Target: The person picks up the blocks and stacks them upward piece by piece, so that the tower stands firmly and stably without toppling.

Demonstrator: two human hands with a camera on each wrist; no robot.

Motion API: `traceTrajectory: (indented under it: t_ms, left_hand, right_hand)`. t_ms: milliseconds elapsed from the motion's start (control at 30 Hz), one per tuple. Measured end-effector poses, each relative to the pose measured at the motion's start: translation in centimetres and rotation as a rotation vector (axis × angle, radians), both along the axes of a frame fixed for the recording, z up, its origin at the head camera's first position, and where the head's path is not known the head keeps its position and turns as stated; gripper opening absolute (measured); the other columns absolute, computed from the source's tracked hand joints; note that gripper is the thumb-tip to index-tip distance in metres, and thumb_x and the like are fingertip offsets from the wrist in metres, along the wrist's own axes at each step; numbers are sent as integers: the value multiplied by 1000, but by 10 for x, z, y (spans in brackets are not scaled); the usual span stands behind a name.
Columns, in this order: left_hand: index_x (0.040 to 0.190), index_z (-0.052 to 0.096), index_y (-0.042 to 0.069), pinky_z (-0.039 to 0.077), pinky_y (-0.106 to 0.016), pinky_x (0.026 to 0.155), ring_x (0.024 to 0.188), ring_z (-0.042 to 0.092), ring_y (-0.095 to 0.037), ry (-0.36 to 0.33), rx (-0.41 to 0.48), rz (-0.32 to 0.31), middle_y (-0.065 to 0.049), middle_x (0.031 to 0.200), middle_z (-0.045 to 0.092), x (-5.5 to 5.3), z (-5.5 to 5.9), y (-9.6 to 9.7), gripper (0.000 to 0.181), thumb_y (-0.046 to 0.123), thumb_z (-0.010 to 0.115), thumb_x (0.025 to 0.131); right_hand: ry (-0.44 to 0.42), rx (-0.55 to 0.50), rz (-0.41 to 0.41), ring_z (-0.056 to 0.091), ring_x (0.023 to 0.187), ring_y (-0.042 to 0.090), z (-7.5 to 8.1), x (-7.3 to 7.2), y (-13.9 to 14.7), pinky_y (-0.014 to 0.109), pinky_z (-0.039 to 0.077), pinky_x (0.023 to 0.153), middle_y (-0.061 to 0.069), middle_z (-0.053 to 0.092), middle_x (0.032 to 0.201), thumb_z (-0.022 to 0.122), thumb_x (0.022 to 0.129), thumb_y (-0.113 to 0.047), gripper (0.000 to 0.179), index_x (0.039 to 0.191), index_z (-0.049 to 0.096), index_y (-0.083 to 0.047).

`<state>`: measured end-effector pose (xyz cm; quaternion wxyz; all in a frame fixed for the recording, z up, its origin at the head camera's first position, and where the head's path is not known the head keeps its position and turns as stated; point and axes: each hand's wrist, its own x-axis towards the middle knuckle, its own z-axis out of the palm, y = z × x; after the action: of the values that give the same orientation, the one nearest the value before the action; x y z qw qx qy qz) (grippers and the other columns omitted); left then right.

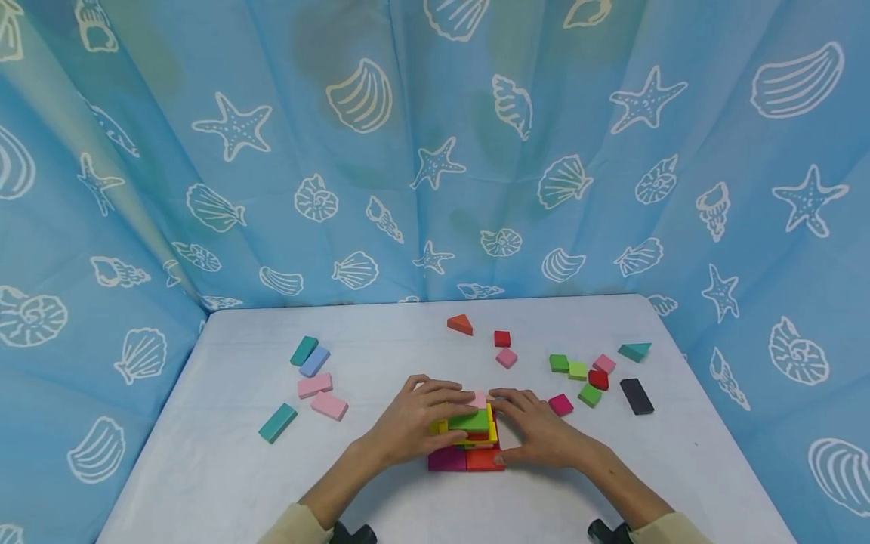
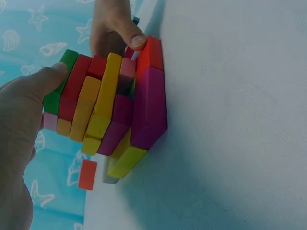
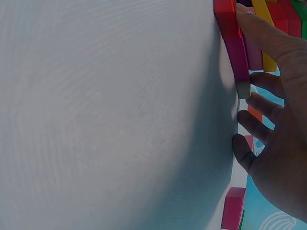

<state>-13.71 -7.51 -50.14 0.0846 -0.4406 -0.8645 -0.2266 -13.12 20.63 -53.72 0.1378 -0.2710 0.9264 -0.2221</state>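
Note:
A stack of coloured wooden blocks stands at the near middle of the table. Its front base holds a purple block (image 1: 446, 459) and a red-orange block (image 1: 485, 460); higher up lies a yellow block (image 2: 106, 96). Topmost in front is a green block (image 1: 470, 421), a pink block (image 1: 479, 399) behind it. My left hand (image 1: 423, 423) reaches over from the left and pinches the green block, thumb on its near side. Along the right side lies my right hand (image 1: 544, 432), its thumb touching the red-orange block and its fingers spread toward the back corner.
Left on the white table (image 1: 204, 461) lie teal (image 1: 277, 423), blue (image 1: 315, 361) and pink blocks (image 1: 329, 406). Behind the stack sits an orange triangle (image 1: 460, 325). To the right are several small cubes, a teal triangle (image 1: 635, 351) and a black block (image 1: 637, 397). A shell-patterned blue curtain (image 1: 421, 211) surrounds the table.

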Motion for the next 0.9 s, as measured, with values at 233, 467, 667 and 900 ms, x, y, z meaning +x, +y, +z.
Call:
traceTrajectory:
  t_ms: [233, 467, 667, 900]
  left_hand:
    - [133, 67, 29, 40, -49, 108, 133, 51, -9, -2, -4, -1, 14, 139, 61, 0, 0, 0, 51, 44, 79, 85]
    - [132, 68, 29, 40, -47, 108, 132, 52, -9, -25, 2, 10, 13, 138, 62, 0, 1, 0, 50, 42, 80, 84]
    - [132, 68, 29, 40, -47, 109, 132, 51, -10, -28, -5, 11, 13, 138, 62, 0, 2, 0, 50, 42, 80, 85]
    - [133, 67, 30, 39, -47, 109, 132, 51, -10, -33, 2, 17, 14, 138, 62, 0, 3, 0, 52, 43, 80, 84]
  right_hand:
    - [14, 2, -1, 37, 141, 29, 0, 0, 0, 60, 43, 105, 1, 36, 157, 82, 75, -59, 91, 151, 45, -24]
    - [25, 1, 11, 36, 141, 29, -1, -1, 1, 60, 42, 106, 1, 35, 158, 81, 75, -60, 91, 151, 45, -24]
    - [24, -6, 18, 36, 141, 30, -2, -1, 1, 61, 42, 106, 2, 35, 158, 80, 76, -59, 90, 151, 45, -23]
    - [14, -10, 23, 36, 141, 31, -2, 0, 2, 61, 41, 106, 3, 35, 158, 80, 77, -59, 90, 151, 44, -23]
